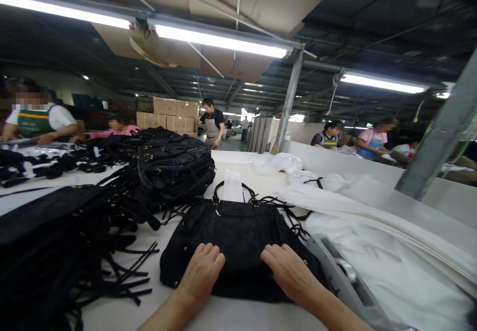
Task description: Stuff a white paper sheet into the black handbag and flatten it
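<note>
A black handbag (234, 231) with gold studs, handles and fringe lies flat on the white table (231, 164) right before me. My left hand (203, 271) rests on its near left part, fingers curled down against the fabric. My right hand (288, 271) presses flat on its near right part. Both hands touch the bag; neither wraps around it.
A heap of black bags (167, 167) sits behind and left, more black pieces with straps (55, 251) at my near left. White dust bags (372, 221) pile up on the right beside a grey tool (343, 276). Other people work at tables left, behind and right.
</note>
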`<state>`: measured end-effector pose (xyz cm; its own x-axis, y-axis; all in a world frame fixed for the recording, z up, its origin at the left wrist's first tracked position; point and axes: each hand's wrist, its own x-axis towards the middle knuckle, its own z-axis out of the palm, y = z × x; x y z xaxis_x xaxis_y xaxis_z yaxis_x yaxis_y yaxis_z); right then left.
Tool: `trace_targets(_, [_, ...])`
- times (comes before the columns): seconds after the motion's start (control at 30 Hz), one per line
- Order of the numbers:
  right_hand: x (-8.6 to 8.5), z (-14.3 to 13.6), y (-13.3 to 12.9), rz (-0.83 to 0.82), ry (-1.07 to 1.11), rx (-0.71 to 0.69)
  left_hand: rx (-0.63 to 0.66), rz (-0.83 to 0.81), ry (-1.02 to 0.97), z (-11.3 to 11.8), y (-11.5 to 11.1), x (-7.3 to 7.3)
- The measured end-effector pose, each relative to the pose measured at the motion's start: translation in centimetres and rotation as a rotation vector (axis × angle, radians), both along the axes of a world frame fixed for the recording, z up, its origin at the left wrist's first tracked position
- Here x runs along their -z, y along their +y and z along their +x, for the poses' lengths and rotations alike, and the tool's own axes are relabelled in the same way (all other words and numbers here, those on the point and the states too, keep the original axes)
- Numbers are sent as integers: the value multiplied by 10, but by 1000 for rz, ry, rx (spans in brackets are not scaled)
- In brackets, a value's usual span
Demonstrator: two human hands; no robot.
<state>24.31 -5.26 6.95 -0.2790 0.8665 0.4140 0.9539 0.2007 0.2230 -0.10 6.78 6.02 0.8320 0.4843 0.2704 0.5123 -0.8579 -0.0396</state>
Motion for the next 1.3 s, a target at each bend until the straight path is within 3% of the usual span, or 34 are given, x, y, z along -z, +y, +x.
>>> trace_targets(0.13, [13,2,-18,168,-171,-89,92,95,-2,-8,-5,12])
trace_targets(0.27, [36,1,-32,303,-238,-140,199,160,-6,-15,0,12])
trace_targets(0.43, [52,1,-41,188,-451,-72,305,237,-13,-30,-4,15])
trace_targets(0.6, [56,2,-41,93,-393,4,248,218,53,-45,-17,29])
trace_targets(0.67, [54,1,-40,25,-373,21,222,136,91,-44,-22,19])
trace_targets(0.73, [50,0,-39,-44,-365,32,155,13,139,-36,-28,-4])
trace_targets(0.83, [48,-2,-37,-108,-346,57,0,-106,216,-4,-40,-44])
trace_targets(0.9, [50,-3,-35,-144,-322,79,-16,-117,167,22,-46,-58])
trace_targets(0.93, [50,-3,-34,-170,-305,87,51,-134,120,34,-47,-58])
trace_targets(1.03, [46,-6,-33,-267,-222,109,344,-264,63,55,-43,-37])
trace_targets(1.07, [42,-7,-33,-309,-191,113,386,-313,85,57,-40,-26])
trace_targets(1.17, [18,-1,-36,-466,-111,75,348,-385,128,54,-30,0])
trace_targets(1.3, [-28,33,-41,-498,-79,-21,370,-388,90,48,-26,7])
